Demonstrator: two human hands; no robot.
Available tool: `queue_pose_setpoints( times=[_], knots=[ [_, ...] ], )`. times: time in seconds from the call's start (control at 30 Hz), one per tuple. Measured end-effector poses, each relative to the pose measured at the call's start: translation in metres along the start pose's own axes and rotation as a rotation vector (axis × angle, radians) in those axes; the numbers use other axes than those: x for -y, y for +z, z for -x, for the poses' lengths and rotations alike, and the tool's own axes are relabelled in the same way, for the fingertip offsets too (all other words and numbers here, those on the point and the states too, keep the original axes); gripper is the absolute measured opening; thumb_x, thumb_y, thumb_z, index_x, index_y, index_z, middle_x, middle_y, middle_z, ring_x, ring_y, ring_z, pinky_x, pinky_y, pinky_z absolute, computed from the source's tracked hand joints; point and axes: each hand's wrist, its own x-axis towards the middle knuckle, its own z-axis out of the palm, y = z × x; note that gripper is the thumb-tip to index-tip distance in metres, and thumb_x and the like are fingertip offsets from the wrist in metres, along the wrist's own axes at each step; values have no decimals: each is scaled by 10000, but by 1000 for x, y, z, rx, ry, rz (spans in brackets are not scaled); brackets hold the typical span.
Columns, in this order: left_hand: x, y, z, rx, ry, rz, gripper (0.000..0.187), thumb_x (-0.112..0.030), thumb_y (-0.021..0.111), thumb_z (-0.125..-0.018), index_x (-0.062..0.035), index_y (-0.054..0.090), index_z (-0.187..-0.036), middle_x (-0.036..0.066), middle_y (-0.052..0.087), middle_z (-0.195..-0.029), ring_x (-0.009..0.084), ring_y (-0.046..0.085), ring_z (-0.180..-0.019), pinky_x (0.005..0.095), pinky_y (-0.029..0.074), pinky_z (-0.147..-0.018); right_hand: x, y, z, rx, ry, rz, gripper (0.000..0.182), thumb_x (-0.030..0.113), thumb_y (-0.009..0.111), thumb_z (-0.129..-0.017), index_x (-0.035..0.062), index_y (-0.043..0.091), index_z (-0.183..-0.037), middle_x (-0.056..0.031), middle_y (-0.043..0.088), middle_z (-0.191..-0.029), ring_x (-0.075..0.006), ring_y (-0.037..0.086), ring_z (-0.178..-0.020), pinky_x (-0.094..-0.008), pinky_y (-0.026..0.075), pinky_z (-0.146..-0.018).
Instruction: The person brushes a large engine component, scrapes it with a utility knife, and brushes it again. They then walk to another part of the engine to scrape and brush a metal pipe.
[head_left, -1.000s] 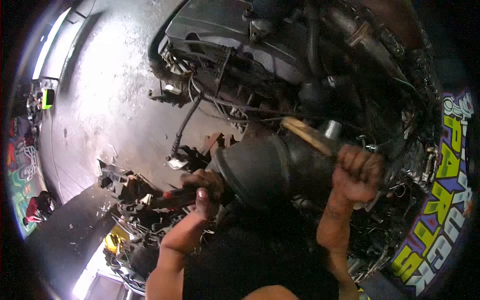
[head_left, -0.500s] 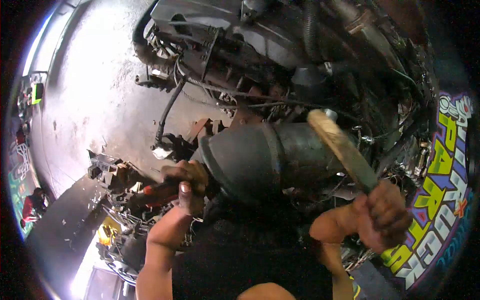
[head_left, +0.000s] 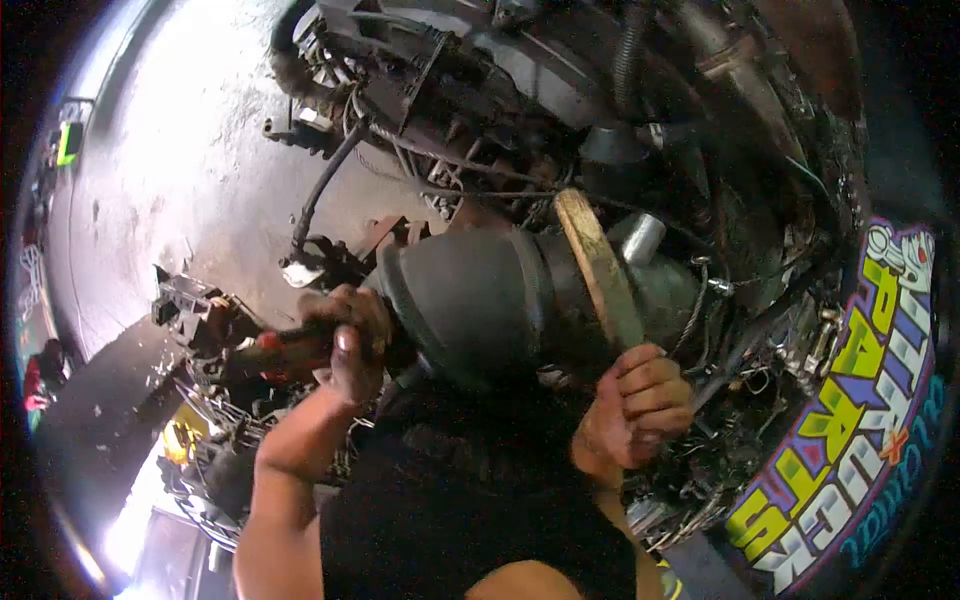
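Dark cylindrical canister (head_left: 460, 295) at mid-frame, right hand (head_left: 645, 405) with fingers closed around a wooden shaft (head_left: 597, 262) right of centre, left hand (head_left: 350, 340) apparently gripping a red-marked tool (head_left: 270, 345) at centre left (far end obscured): control probably calls for firm grips, left knuckles clear of the shaft.

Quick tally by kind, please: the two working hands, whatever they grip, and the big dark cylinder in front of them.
Hands: 2, left hand and right hand
Wooden stick: 1
Red-and-black tool: 1
Dark cylinder: 1
Total: 5
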Motion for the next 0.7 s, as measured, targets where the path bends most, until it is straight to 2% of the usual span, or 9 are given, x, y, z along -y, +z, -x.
queue_pose_setpoints(
  times=[0.07,0.17,0.23,0.37,0.47,0.53,0.57,0.63,0.7],
  knots=[
    [2,-3,2,13,16,0,256,-295,558,-936,-95,399,-924,34,410,-697,115,386,-520,260,331,-451,10,20,-14,-537,-25,-520,68,130,560,-806,85,574,-757,-59,547,-662,-241,545,-632,-409,447,-568],
    [17,-17,6,5,-1,51,252,-288,564,-933,-92,408,-919,36,417,-702,117,389,-522,263,336,-459,-9,9,13,-824,-381,-142,83,143,568,-802,89,567,-739,-54,533,-642,-235,532,-609,-393,438,-555],
    [16,-18,10,-11,-43,89,251,-287,566,-933,-89,412,-918,37,420,-703,118,390,-522,264,339,-463,-1,20,12,-800,-356,-195,95,152,573,-799,91,563,-726,-51,524,-628,-230,523,-594,-383,431,-546],
    [5,-4,2,28,14,3,256,-280,577,-929,-80,419,-943,34,411,-686,121,389,-518,270,342,-465,18,54,-27,-671,43,-936,120,168,583,-793,96,554,-702,-45,505,-601,-222,506,-564,-361,419,-528],
    [10,-9,0,-49,11,53,249,-270,578,-926,-78,421,-944,36,403,-684,123,388,-526,270,338,-464,-1,20,-9,-802,-283,-354,140,181,591,-788,99,547,-683,-40,491,-580,-216,493,-542,-346,410,-515],
    [6,-14,14,-176,-172,74,332,-321,648,-873,-91,484,-1048,42,486,-883,182,484,-748,308,425,-641,-11,9,12,-863,-457,-117,154,189,596,-785,101,543,-671,-37,481,-567,-211,484,-526,-335,403,-506],
    [10,-18,10,-44,-77,131,370,-316,658,-866,-86,490,-1103,55,510,-949,207,514,-808,325,447,-708,-11,14,11,-842,-451,-110,161,194,599,-784,103,541,-665,-36,477,-560,-209,480,-519,-330,400,-501],
    [17,-24,-1,242,92,279,462,-307,678,-853,-76,501,-1212,80,559,-1081,257,573,-929,361,491,-841,8,40,-4,-706,-185,-471,175,202,604,-781,105,536,-652,-33,467,-546,-205,472,-504,-319,394,-492],
    [3,-3,-1,-14,28,63,294,-264,619,-897,-74,459,-1053,58,480,-822,176,460,-676,309,394,-615,11,48,-25,-668,39,-1012,189,211,609,-777,107,532,-640,-30,458,-533,-201,463,-489,-309,388,-483]
  ],
)
